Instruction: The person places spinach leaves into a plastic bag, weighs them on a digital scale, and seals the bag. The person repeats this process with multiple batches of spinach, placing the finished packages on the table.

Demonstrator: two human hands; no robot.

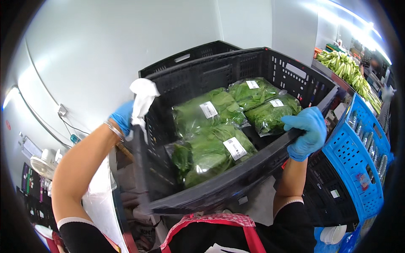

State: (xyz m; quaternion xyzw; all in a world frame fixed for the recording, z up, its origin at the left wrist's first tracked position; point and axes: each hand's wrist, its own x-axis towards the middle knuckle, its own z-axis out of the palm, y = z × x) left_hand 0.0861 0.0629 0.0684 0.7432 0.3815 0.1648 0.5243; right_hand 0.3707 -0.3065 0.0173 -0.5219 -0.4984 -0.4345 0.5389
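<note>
Between my hands is a black plastic crate (219, 189), tilted toward me. Inside lie several clear bags of leafy greens (211, 111) with white labels. My right hand (309, 133), in a blue glove, is closed over the crate's near right rim, thumb inward. At the left wall, my left hand (123, 118), also blue-gloved, grips the crate's side. A crumpled white cloth or paper (144, 95) hangs at that hand over the rim and hides part of its fingers.
Another black crate (185, 57) stands behind mine, against the pale wall. To the right, a blue crate (354, 156) holds wrapped long green vegetables, above a black crate (325, 189). Green stalks (346, 67) are heaped at the far right. A white table (101, 202) and a fan (42, 165) are left.
</note>
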